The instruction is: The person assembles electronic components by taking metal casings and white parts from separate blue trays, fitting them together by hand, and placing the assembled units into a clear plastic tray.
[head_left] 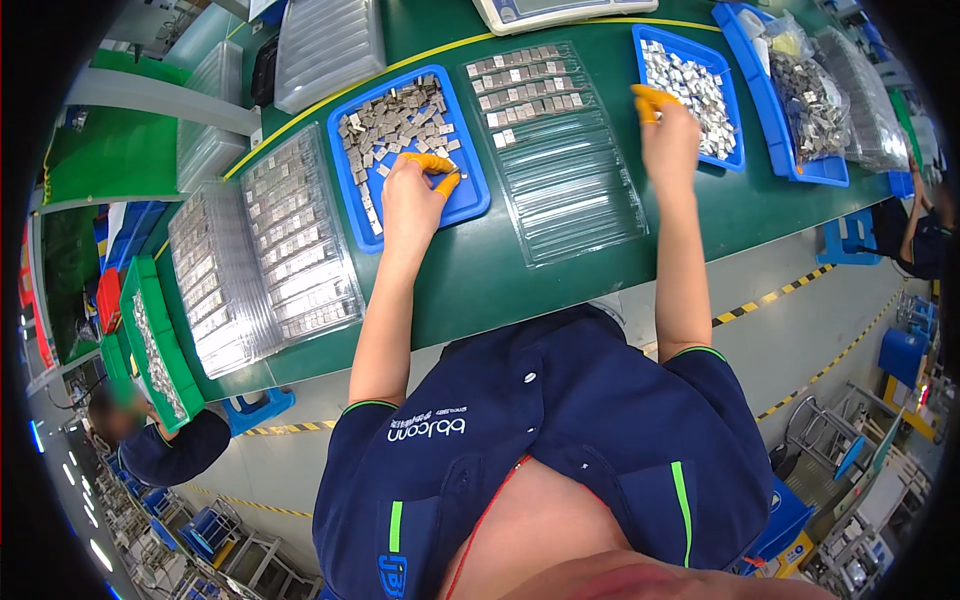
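Observation:
My left hand (412,200) reaches over a blue tray (472,205) of small grey metal pieces (400,118). Its yellow-covered thumb and finger meet in a pinch near the tray's right side; whatever is between them is too small to name. My right hand (670,140) is at the left edge of a second blue tray (735,110), which holds shiny silver-white pieces (690,90). Its yellow-covered fingers are curled together, slightly blurred, with the tips partly hidden. Between the hands lies a clear ribbed plastic tray (570,200), with rows of metal pieces (528,78) in its far slots.
Filled clear trays (290,240) lie at left, beside a green bin (160,350) of pieces. Stacked clear trays (330,50) and a white device (560,10) stand at the back. A large blue bin (825,175) with bagged parts is at right. Another person (175,450) sits at lower left.

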A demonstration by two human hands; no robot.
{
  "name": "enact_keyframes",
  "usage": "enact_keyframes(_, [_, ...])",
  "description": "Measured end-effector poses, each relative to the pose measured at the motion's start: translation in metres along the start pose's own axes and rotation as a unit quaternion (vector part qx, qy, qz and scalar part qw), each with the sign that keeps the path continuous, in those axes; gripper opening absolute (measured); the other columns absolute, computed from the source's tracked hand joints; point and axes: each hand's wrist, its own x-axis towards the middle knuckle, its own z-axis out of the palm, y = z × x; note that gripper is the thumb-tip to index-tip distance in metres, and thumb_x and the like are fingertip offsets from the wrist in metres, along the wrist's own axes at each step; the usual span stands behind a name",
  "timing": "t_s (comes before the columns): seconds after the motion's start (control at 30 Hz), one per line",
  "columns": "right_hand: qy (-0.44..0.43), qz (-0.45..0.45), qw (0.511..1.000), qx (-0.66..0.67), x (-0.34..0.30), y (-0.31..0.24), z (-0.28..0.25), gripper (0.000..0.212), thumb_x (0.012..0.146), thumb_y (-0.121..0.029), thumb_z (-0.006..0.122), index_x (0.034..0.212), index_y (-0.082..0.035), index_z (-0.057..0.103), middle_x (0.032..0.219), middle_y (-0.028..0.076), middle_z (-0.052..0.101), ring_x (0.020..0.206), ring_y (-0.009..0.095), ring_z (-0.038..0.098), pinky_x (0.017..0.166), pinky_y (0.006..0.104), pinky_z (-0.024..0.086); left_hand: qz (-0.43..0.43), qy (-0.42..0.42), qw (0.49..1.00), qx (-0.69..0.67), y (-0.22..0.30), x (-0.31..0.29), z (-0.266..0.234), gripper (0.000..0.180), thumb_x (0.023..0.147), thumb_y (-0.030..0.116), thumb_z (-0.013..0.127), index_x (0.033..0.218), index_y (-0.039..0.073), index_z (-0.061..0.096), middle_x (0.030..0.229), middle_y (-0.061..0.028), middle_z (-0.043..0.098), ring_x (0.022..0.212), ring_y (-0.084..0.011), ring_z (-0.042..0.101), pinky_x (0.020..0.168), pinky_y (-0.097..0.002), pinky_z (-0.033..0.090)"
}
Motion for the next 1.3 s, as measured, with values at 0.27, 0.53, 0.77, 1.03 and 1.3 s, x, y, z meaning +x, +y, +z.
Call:
enact_keyframes(0.27, [-0.030,-0.070,0.976,-0.203,0.001,0.044,-0.008,0.012,0.064,-0.008,0.065,0.074,-0.001,0.063,0.074,0.014,0.060,0.078,0.026,0.057,0.086,0.0378,0.037,-0.061,0.022,0.981,-0.184,-0.019,0.004,0.005,0.034,0.070,0.009,0.069,0.099,-0.004,0.058,0.082,-0.0097,0.064,0.069,-0.0123,0.060,0.065,-0.0233,0.048])
enact_keyframes(0.53, [-0.079,-0.132,0.970,-0.187,0.015,0.034,-0.016,0.015,0.064,-0.013,0.067,0.072,-0.001,0.064,0.071,0.015,0.061,0.069,0.028,0.058,0.077,0.0365,0.043,-0.182,-0.095,0.792,-0.575,0.003,-0.012,-0.014,0.027,0.079,0.006,0.059,0.104,-0.005,0.054,0.095,-0.0143,0.061,0.087,-0.0202,0.061,0.071,-0.0243,0.051])
enact_keyframes(0.77, [0.088,-0.114,0.989,-0.031,-0.007,-0.009,-0.030,0.014,0.072,-0.012,0.064,0.080,-0.001,0.064,0.073,0.015,0.061,0.068,0.027,0.058,0.083,0.0360,0.041,-0.165,-0.137,0.694,-0.687,0.034,-0.022,-0.011,0.026,0.082,0.006,0.056,0.105,-0.005,0.054,0.101,-0.0164,0.058,0.090,-0.0227,0.060,0.075,-0.0248,0.051])
enact_keyframes(1.03, [-0.108,0.124,0.808,0.566,-0.064,-0.095,-0.015,0.018,0.076,-0.001,0.061,0.093,0.004,0.061,0.089,0.006,0.062,0.084,0.010,0.055,0.077,0.0226,0.042,-0.215,-0.085,0.604,-0.763,0.044,-0.023,0.020,0.027,0.081,0.005,0.058,0.106,-0.004,0.054,0.096,-0.0107,0.059,0.081,-0.0145,0.059,0.073,-0.0227,0.049])
enact_keyframes(1.3, [-0.166,0.101,0.861,0.470,-0.070,-0.096,-0.016,0.020,0.075,-0.002,0.062,0.094,0.002,0.063,0.086,0.008,0.064,0.079,0.011,0.057,0.074,0.0228,0.044,-0.216,-0.027,0.635,-0.742,0.056,-0.027,0.016,0.027,0.081,0.002,0.055,0.107,-0.007,0.052,0.097,-0.0134,0.058,0.087,-0.0197,0.059,0.078,-0.0248,0.050])
